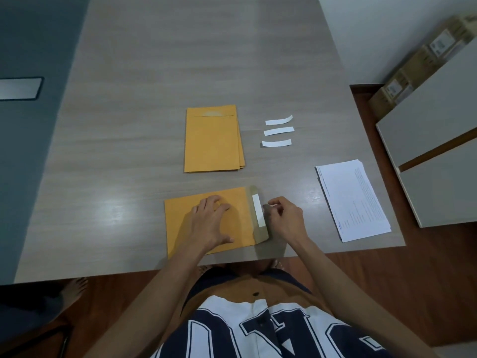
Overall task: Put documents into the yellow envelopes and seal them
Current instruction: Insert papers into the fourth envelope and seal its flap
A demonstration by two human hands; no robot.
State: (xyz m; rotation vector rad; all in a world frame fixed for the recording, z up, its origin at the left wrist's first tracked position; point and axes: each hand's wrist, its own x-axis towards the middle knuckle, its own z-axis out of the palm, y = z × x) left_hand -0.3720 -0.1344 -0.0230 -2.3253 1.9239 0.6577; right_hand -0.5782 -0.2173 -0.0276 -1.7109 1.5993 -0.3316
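Note:
A yellow envelope (180, 223) lies sideways near the table's front edge, its flap (258, 213) open to the right with a white adhesive strip on it. My left hand (209, 220) presses flat on the envelope with fingers spread. My right hand (284, 215) sits just right of the flap, fingertips pinched together at the flap's edge; I cannot tell whether they hold the strip's liner. A stack of yellow envelopes (213, 140) lies farther back. A pile of white documents (353, 200) lies at the right.
Three white paper strips (278, 131) lie right of the envelope stack on the grey wooden table (154, 73). A white cabinet (438, 156) and cardboard boxes (418, 63) stand to the right. A bare foot (73, 290) of another person shows at lower left.

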